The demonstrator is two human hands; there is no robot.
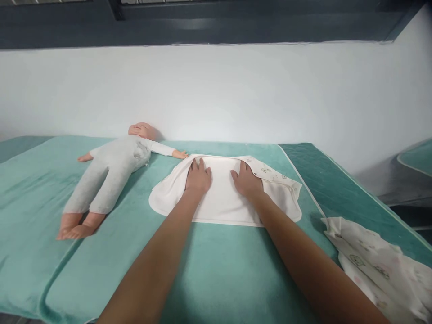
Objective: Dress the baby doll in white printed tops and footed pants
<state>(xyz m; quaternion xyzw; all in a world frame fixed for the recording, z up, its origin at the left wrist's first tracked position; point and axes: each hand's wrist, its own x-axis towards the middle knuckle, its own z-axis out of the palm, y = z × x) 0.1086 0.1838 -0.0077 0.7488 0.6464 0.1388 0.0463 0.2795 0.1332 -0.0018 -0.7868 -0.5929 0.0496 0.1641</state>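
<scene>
A white baby garment (222,198) with small printed figures on its turned-over side lies spread on the green bed cover. My left hand (198,177) rests palm down on its left half, fingers apart, the outer ones partly under the cloth edge. On the right half, my right hand (248,180) lies with its thumb out and its fingertips at the printed flap, which covers part of them. Neither hand visibly grips the cloth. To the left, a baby doll (114,166) in a white body suit lies on its back, one hand close to the garment's upper left corner.
A crumpled printed cloth (374,265) lies at the lower right. The green cover (232,270) spreads over the bed up to a white wall (216,90). A darker green strip (340,180) runs along the right side.
</scene>
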